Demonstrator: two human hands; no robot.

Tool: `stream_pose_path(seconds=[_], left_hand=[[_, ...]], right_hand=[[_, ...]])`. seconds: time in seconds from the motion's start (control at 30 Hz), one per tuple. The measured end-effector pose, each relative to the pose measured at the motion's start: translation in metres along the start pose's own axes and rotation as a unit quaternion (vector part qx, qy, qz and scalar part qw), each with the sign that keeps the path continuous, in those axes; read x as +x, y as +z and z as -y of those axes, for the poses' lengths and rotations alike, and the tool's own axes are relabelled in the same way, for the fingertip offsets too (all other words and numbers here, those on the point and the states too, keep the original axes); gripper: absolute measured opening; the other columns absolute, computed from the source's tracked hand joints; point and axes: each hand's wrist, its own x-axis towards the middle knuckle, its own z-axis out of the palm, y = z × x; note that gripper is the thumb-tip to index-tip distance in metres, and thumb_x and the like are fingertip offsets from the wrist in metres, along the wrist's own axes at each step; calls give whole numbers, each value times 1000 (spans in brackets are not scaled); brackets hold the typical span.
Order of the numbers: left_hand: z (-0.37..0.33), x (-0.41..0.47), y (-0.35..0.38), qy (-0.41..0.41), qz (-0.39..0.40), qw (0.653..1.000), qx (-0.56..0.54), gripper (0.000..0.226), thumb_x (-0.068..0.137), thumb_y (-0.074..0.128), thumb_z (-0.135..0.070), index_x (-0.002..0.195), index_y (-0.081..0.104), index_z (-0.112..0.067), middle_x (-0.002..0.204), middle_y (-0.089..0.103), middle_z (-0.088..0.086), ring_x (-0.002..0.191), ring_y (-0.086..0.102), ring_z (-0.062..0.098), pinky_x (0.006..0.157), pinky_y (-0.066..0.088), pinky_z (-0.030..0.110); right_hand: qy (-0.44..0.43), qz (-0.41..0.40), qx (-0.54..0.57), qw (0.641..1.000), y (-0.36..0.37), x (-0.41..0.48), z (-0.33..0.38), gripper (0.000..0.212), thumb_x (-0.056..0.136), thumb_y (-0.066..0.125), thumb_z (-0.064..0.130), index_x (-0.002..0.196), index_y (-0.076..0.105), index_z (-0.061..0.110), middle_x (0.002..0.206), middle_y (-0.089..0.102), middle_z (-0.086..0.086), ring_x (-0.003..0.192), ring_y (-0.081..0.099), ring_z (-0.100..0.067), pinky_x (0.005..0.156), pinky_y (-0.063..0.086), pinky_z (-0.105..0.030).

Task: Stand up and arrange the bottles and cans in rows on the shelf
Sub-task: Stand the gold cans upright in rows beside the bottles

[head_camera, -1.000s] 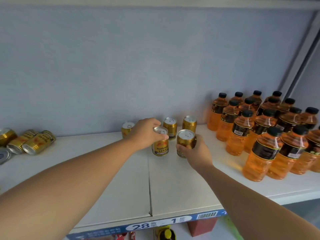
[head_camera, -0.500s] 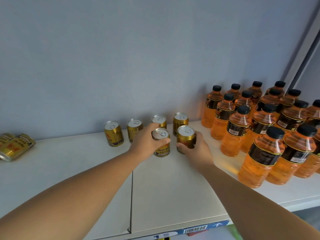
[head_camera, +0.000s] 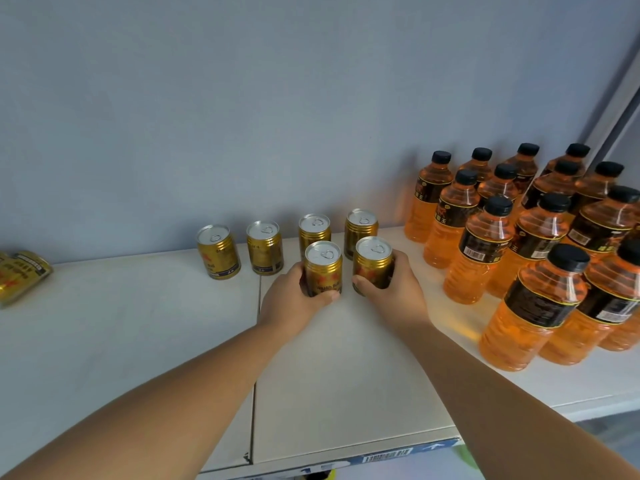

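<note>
Two gold cans stand upright side by side on the white shelf (head_camera: 138,341). My left hand (head_camera: 294,303) is wrapped around the left front can (head_camera: 323,266). My right hand (head_camera: 394,289) is wrapped around the right front can (head_camera: 372,263). Behind them several more gold cans stand in a row against the back wall, from the leftmost can (head_camera: 218,251) to the rightmost can (head_camera: 361,226). At the far left edge gold cans (head_camera: 20,275) lie on their sides. Several orange bottles (head_camera: 485,237) with black caps stand in rows on the right.
The blue-grey back wall (head_camera: 277,116) closes the shelf behind. A grey upright post (head_camera: 620,98) runs at the far right. The shelf's front edge carries a blue price strip (head_camera: 398,457). A seam (head_camera: 256,341) divides the two shelf panels.
The view has shifted right and closer. Both hands stay on their cans; my left hand's grip has slid from the top down around the can's side.
</note>
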Motion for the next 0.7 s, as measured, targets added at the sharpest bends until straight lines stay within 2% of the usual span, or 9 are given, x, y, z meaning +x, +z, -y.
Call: stream_pose_path(seconds=[0.2, 0.33, 0.47, 0.53, 0.63, 0.7], left_hand=[[0, 1, 1, -2, -6, 1000, 7, 83, 64, 71, -76, 132, 52, -32, 122, 68, -10, 107, 65, 11, 87, 58, 36], [-2, 0, -1, -8, 0, 1000, 2, 83, 64, 72, -76, 133, 51, -33, 124, 68, -10, 108, 65, 11, 85, 56, 31], [-6, 1, -7, -19, 53, 998, -30, 83, 69, 80, -62, 138, 48, -29, 132, 64, -9, 116, 62, 11, 88, 48, 23], [-9, 2, -15, -16, 73, 997, -28, 82, 71, 83, -54, 139, 48, -23, 135, 62, -5, 122, 60, 14, 94, 49, 27], [-10, -2, -33, -5, 64, 995, 79, 86, 74, 79, -56, 144, 45, -19, 143, 56, -1, 130, 53, 21, 104, 47, 45], [-6, -10, -51, -8, 63, 989, 133, 81, 79, 75, -56, 145, 45, -19, 144, 54, 1, 131, 51, 24, 105, 44, 47]], right_hand=[[11, -6, -4, 1000, 1, 0, 1, 84, 75, 82, 49, 142, 34, 38, 139, 54, 14, 120, 48, -3, 96, 45, -27], [18, -2, -6, 1000, 0, -2, 3, 84, 74, 82, 49, 143, 35, 36, 139, 54, 13, 119, 48, -3, 97, 46, -29], [37, 5, -21, 999, -3, -4, 10, 84, 75, 84, 45, 144, 39, 31, 138, 55, 11, 125, 52, -12, 98, 46, -31], [41, 6, -41, 998, -6, -9, 13, 83, 74, 85, 43, 144, 42, 28, 138, 56, 8, 126, 53, -15, 99, 48, -33], [51, -14, -94, 994, -13, -22, 21, 85, 76, 83, 44, 146, 41, 22, 141, 52, 0, 128, 51, -21, 101, 49, -39], [70, -43, -127, 988, -15, -35, 29, 86, 76, 81, 48, 146, 41, 18, 141, 50, -3, 128, 49, -24, 102, 48, -43]])
